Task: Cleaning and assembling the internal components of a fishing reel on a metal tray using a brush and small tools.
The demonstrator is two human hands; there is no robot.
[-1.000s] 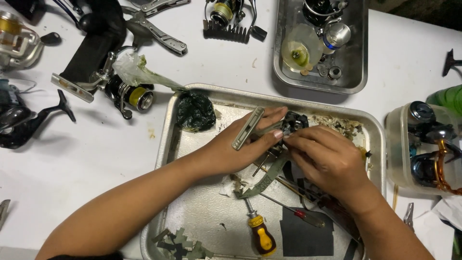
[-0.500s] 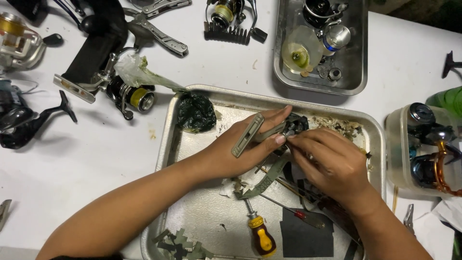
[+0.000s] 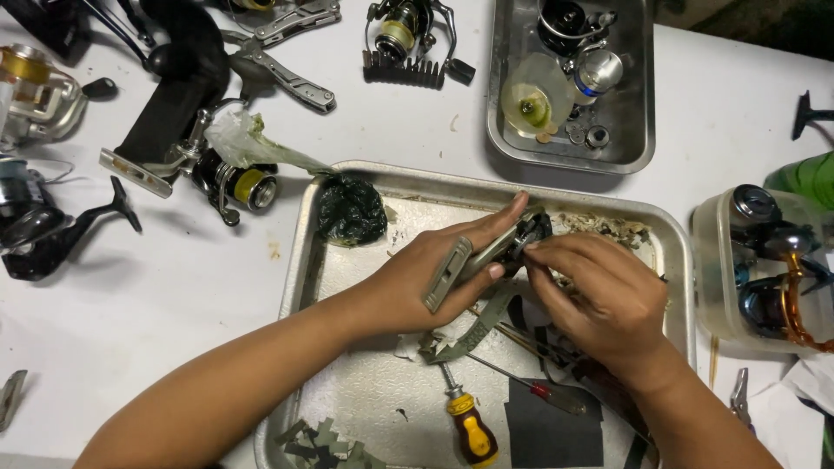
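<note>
Over a large metal tray (image 3: 306,260), my left hand (image 3: 426,269) grips a grey fishing reel body (image 3: 452,269) by its stem and foot. My right hand (image 3: 599,291) is closed with its fingertips on the dark end of that reel body (image 3: 532,230). What the fingertips pinch is hidden. A yellow-handled screwdriver (image 3: 469,426) and a thin red-handled tool (image 3: 543,391) lie in the tray below my hands. A black greasy wad (image 3: 350,210) sits in the tray's far left corner.
A smaller metal tray (image 3: 638,95) with reel parts stands at the back right. Several fishing reels (image 3: 230,178) and multi-tool pliers (image 3: 282,74) lie on the white table at left. A clear plastic tub (image 3: 721,269) with reels stands at right.
My hands have stayed over the tray with only small shifts; the right fingers moved slightly on the reel's end.
</note>
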